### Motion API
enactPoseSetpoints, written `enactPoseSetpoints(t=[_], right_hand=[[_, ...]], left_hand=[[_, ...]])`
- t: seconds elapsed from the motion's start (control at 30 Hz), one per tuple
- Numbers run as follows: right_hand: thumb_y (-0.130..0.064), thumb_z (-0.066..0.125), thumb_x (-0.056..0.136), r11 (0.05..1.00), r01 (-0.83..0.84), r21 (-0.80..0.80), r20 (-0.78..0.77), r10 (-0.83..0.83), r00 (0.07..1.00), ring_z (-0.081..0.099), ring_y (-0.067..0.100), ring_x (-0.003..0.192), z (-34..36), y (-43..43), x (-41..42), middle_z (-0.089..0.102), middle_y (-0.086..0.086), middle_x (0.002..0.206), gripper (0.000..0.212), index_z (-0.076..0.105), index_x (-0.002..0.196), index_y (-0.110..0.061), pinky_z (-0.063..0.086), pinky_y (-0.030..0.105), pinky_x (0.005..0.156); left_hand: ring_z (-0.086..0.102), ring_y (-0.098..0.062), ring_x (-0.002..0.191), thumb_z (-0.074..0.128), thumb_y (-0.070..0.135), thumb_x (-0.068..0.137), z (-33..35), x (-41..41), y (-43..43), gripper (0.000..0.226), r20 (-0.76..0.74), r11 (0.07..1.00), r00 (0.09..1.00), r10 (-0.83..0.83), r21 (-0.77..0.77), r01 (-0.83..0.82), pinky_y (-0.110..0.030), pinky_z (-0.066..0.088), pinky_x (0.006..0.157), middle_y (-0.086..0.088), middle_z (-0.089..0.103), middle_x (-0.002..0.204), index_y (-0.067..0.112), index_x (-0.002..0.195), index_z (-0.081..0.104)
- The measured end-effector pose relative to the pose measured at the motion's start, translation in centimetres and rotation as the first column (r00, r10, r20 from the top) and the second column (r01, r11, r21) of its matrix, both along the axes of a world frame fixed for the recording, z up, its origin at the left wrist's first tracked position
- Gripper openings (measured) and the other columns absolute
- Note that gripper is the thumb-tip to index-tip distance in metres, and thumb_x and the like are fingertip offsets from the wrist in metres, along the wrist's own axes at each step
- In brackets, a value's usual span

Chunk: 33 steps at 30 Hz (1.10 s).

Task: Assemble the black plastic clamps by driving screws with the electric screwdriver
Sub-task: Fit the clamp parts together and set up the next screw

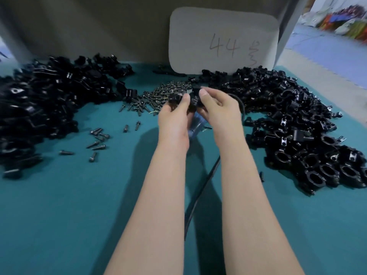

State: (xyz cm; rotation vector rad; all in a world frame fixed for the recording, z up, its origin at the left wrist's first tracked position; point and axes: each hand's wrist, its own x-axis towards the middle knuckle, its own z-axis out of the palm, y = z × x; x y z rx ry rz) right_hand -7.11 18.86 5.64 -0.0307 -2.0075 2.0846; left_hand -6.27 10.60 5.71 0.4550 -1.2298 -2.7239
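The left hand (174,116) and right hand (216,108), fingers curled and thumbs on top, together pinch a black clamp (191,98) just above the screw pile (158,93) on the green table (59,205), a glossy, motion-blurred piece whose long axis runs left to right between them, its ends hidden by fingers.

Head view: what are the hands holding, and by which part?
Both pinch black clamp parts, thumbs on top: left hand the left end, right hand the right end. One clamp or two halves: cannot tell.
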Motion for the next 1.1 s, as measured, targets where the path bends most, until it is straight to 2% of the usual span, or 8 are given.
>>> enactPoseSetpoints(t=[0.23,0.43,0.6,0.73,0.8,0.93,1.0,1.1], right_hand=[[-0.007,0.054,0.095,0.963,-0.263,0.064,0.095,0.256,0.962,0.064,0.015,0.09,0.0,-4.6,0.7,0.066,0.004,0.095,0.019,0.063,0.104,-0.021,0.055,0.021,0.076],[-0.005,0.067,0.086,0.963,-0.268,0.042,0.088,0.263,0.961,0.065,0.014,0.083,0.0,-5.6,0.6,0.066,0.006,0.092,0.018,0.061,0.09,-0.021,0.056,0.021,0.075],[-0.012,0.068,0.087,0.974,-0.217,0.064,0.079,0.212,0.974,0.065,0.015,0.08,-0.3,-5.7,0.1,0.066,0.007,0.09,0.01,0.062,0.088,-0.02,0.058,0.029,0.079],[-0.016,0.065,0.09,0.966,-0.185,0.18,0.082,0.172,0.982,0.064,0.016,0.077,-0.9,-5.7,0.1,0.065,0.007,0.086,0.017,0.061,0.099,-0.029,0.057,0.035,0.083],[-0.008,0.057,0.094,0.976,-0.21,0.063,0.089,0.204,0.975,0.063,0.017,0.08,-0.7,-5.6,0.2,0.063,0.003,0.081,0.018,0.066,0.099,-0.023,0.058,0.029,0.078],[0.004,0.048,0.095,0.948,-0.261,-0.184,0.117,0.284,0.952,0.065,0.016,0.087,-0.2,-5.5,0.4,0.064,0.009,0.094,0.021,0.065,0.098,-0.009,0.057,0.023,0.076],[0.002,0.052,0.094,0.966,-0.235,-0.112,0.105,0.247,0.963,0.063,0.016,0.086,-0.1,-5.7,0.4,0.063,0.009,0.092,0.017,0.064,0.101,-0.008,0.057,0.022,0.078],[-0.01,0.061,0.092,0.951,-0.135,0.277,0.054,0.125,0.991,0.058,0.011,0.079,-0.4,-5.8,0.3,0.059,-0.004,0.078,0.019,0.065,0.109,-0.015,0.053,0.025,0.079]], left_hand=[[0.066,-0.003,0.077,0.057,0.013,0.096,-1.0,2.4,-5.4,0.004,-0.018,0.996,0.996,0.088,0.001,-0.088,-0.017,0.055,0.075,0.001,0.068,0.09,0.014,0.094,0.06],[0.066,-0.012,0.087,0.063,0.016,0.093,-1.6,1.9,-6.7,0.032,0.011,0.987,0.988,0.154,-0.058,-0.153,-0.018,0.056,0.076,-0.009,0.063,0.118,0.015,0.12,0.046],[0.066,-0.024,0.09,0.061,0.015,0.094,-2.0,1.7,-6.5,0.029,-0.035,0.964,0.981,0.193,-0.177,-0.196,-0.022,0.056,0.073,-0.011,0.064,0.108,0.025,0.12,0.051],[0.056,-0.026,0.123,0.055,0.017,0.097,-2.8,1.5,-6.1,0.054,-0.05,0.941,0.985,0.167,-0.29,-0.175,-0.035,0.05,0.099,-0.006,0.049,0.142,0.035,0.144,0.036],[0.051,-0.023,0.129,0.049,0.015,0.1,-2.9,1.5,-6.0,0.049,-0.063,0.931,0.984,0.167,-0.319,-0.179,-0.038,0.045,0.105,-0.002,0.045,0.146,0.035,0.144,0.038],[0.061,-0.016,0.108,0.043,0.011,0.102,-2.5,1.7,-6.0,0.023,-0.038,0.967,0.989,0.139,-0.212,-0.144,-0.021,0.053,0.085,-0.008,0.06,0.127,0.021,0.117,0.058],[0.063,-0.017,0.104,0.043,0.009,0.102,-2.5,1.6,-6.1,0.02,-0.022,0.976,0.992,0.128,-0.176,-0.13,-0.021,0.054,0.083,-0.01,0.062,0.123,0.019,0.112,0.058],[0.063,-0.025,0.11,0.047,0.015,0.101,-2.6,1.6,-6.1,0.017,0.048,0.968,0.994,0.097,-0.238,-0.083,-0.033,0.054,0.091,-0.01,0.064,0.122,0.028,0.101,0.057]])
